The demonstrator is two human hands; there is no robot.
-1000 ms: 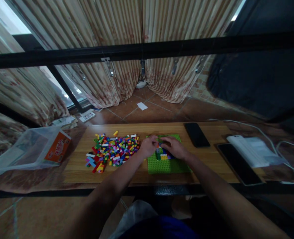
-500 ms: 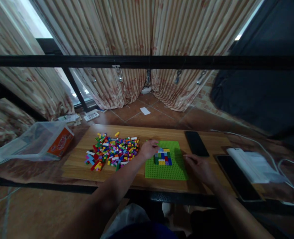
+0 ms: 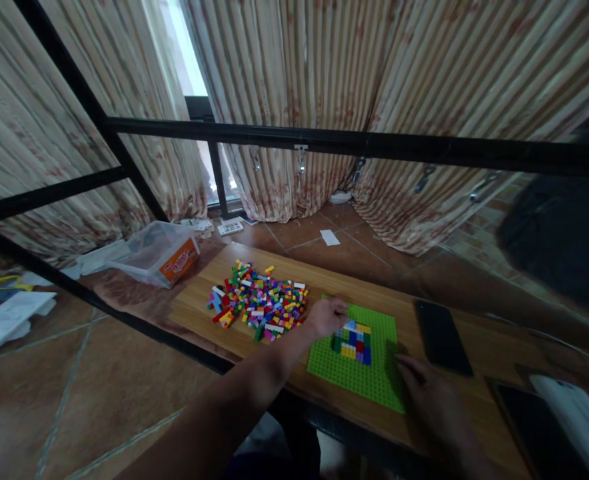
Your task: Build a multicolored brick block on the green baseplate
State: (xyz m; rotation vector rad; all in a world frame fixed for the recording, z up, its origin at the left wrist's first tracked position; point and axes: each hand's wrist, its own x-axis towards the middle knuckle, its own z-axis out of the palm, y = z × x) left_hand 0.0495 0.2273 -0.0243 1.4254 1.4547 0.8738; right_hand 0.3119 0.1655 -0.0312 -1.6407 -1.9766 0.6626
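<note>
My left hand (image 3: 328, 316) is over the upper left of a green studded baseplate (image 3: 382, 383), its fingers pinched together at the far edge of a patch of toy bricks (image 3: 357, 345). Whatever sits between those fingertips is too small and hidden to make out. The patch is fixed on the plate and mixes blue, white, yellow, red, green and purple bricks. At the plate's right edge, my right hand (image 3: 429, 393) has its thumb and fingers closed in, fingertips against the rim. A wide heap of loose toy bricks (image 3: 264, 303) lies left of the plate.
All this rests on a wooden board (image 3: 194, 293). A black phone (image 3: 442, 337) lies right of the plate, with a dark tablet-like slab (image 3: 534, 427) and a white object (image 3: 574, 413) farther right. A clear plastic bin (image 3: 149, 250) stands left. A black metal rail (image 3: 324, 139) crosses beyond.
The view has swung to the left and tilted, so the board appears farther right and slanted. Both hands keep about the same places at the baseplate.
</note>
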